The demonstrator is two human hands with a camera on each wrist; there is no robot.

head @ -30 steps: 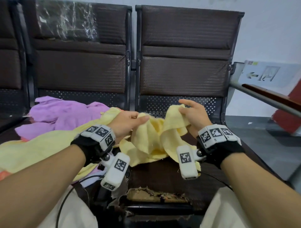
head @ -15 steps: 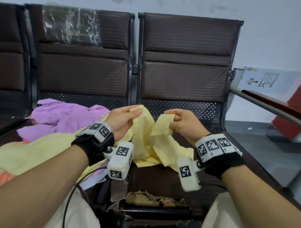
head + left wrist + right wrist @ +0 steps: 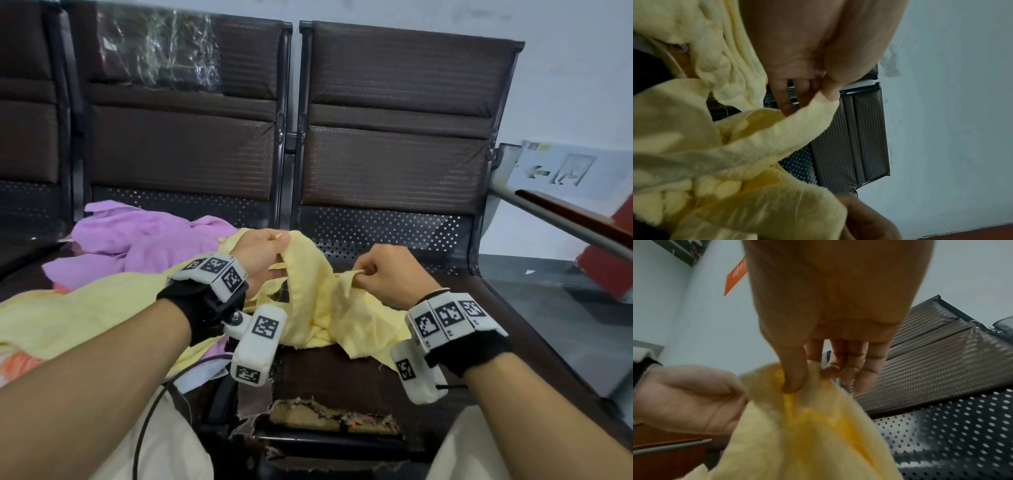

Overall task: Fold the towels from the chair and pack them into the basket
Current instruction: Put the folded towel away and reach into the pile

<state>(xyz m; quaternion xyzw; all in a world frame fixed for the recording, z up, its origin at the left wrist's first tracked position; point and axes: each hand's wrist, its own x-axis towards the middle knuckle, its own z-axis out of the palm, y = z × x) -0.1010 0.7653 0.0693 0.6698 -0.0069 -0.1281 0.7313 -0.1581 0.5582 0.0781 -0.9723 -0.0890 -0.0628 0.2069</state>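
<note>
Head view shows your hands now drawn apart compared with half a second ago, when they sat almost knuckle to knuckle over the seat. Your left hand point(image 3: 263, 255) has slid out toward 9 o'clock and your right hand point(image 3: 387, 274) toward 3 o'clock, so the yellow towel point(image 3: 329, 308) that hung in one bunched fold between them now arches from one grip to the other. I read this as you working along the edge to find the corners; the fold itself is not yet started and no basket shows in any view.

Your left hand pinches the towel's edge between thumb and fingertips; in the left wrist view the strip of cloth runs away from the pinch toward 7 o'clock. Your right hand is curled, pinching a tuft of the edge between thumb and forefinger, with the other fingers tucked behind; in the right wrist view the cloth drops from that pinch toward 6 o'clock.

The towel's bulk hangs below and between both grips, its lower folds resting crumpled on the chair point(image 3: 342, 380) seat at 6 o'clock from your hands. A second yellow cloth point(image 3: 85, 315) and a purple towel point(image 3: 144, 236) lie on the next seat, at 9 to 10 o'clock of your left hand, waiting their turn.
</note>
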